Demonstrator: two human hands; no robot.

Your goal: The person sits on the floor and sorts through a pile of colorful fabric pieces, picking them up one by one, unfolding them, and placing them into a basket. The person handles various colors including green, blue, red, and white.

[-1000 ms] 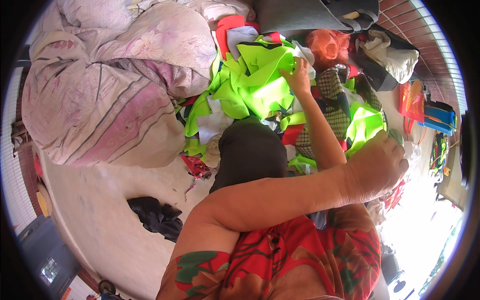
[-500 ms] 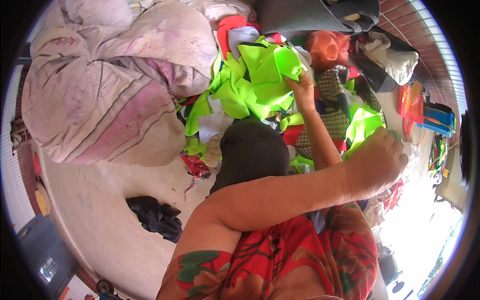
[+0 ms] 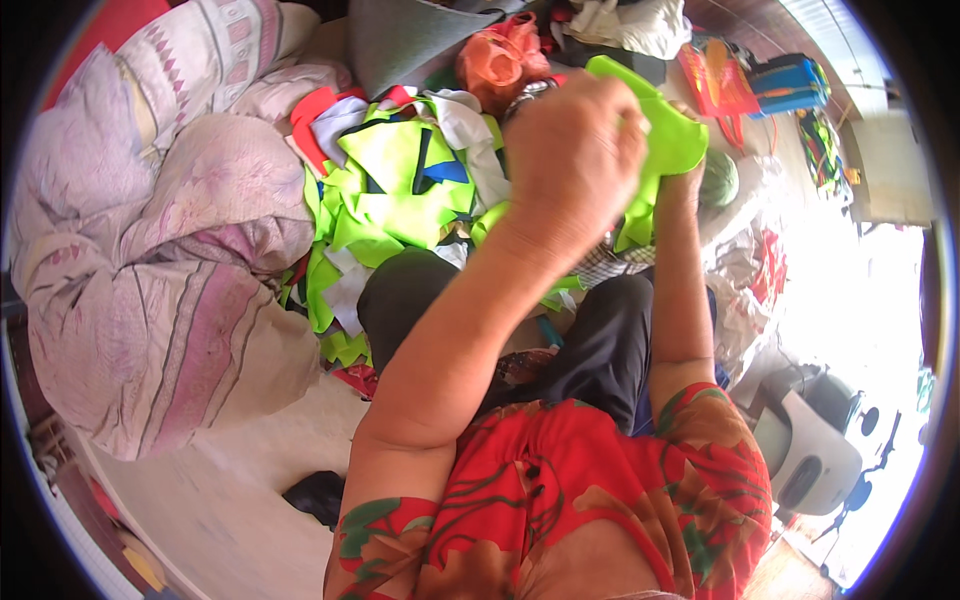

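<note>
Bright green fabric pieces (image 3: 385, 205) lie heaped in front of me, mixed with white, red and blue scraps. My right hand (image 3: 686, 172) holds up a bright green fabric piece (image 3: 672, 135) to the right of the heap, its fingers mostly hidden behind the cloth. My left hand (image 3: 578, 150) is raised just left of that piece, slightly blurred, its fingers curled closed. Whether it grips the cloth's edge or something small cannot be made out. Checked fabric (image 3: 610, 262) shows beneath the raised hands.
Large pale bundles (image 3: 170, 270) with pink bands stand on the left. An orange-red plastic bag (image 3: 500, 62) and a grey sack (image 3: 415, 40) lie beyond the heap. A black cloth (image 3: 318, 497) is on the floor (image 3: 225, 480). A grey-white machine (image 3: 810, 450) stands at right.
My right hand has moved right from the heap and now holds up a green piece. My left hand has moved left and up from the far right. The view has shifted right.
</note>
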